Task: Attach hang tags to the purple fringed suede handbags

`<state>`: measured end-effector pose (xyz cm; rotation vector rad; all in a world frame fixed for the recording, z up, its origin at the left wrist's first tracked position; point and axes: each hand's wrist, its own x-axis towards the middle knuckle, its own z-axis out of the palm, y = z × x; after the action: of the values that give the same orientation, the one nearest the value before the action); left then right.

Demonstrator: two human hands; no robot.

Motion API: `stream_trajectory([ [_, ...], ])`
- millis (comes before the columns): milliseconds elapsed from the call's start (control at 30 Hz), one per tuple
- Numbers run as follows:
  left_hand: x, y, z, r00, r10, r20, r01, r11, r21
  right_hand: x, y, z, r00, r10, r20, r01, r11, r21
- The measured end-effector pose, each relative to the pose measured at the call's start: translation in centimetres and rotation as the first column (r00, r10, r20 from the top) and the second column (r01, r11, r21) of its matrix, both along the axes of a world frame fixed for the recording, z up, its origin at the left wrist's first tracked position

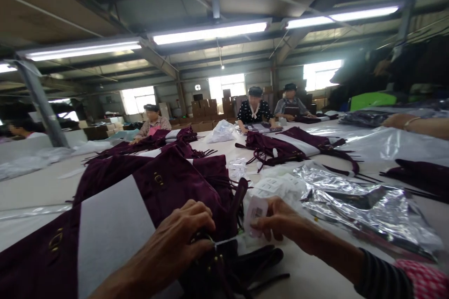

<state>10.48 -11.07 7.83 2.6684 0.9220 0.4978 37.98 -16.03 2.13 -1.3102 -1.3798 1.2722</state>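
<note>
My right hand point(275, 222) pinches a white hang tag point(255, 216) with a printed barcode label. A thin pale string point(226, 241) runs from the tag side towards my left hand point(182, 238). The fingers of my left hand are closed at a metal ring point(209, 239) on a dark bag strap point(259, 264); part of the ring is hidden behind the thumb. Under and beside my left arm lie dark purple bags point(175, 187) with gold-coloured fittings and fringes. A white paper band point(112, 229) crosses the nearest one.
Clear plastic bags point(372, 205) and a pile of white tags point(280, 184) lie to the right. More purple bags point(291, 142) are further across the white table point(38, 187). Co-workers sit at the far side point(255, 110), and another person's arm point(417, 124) reaches in at right.
</note>
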Motion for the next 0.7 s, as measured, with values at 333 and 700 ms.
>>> stream_trajectory([
  [333,-0.3,8.1,-3.7,0.995,0.093,0.044,-0.103,0.941,0.322,6.6,5.8,3.6,0.895,-0.328,0.304,0.237,0.924,0.3],
  [700,-1.7,12.4,-9.1,1.0,0.026,0.011,-0.027,0.794,0.608,8.6,20.2,3.1,0.72,-0.506,0.475,0.236,0.822,0.519],
])
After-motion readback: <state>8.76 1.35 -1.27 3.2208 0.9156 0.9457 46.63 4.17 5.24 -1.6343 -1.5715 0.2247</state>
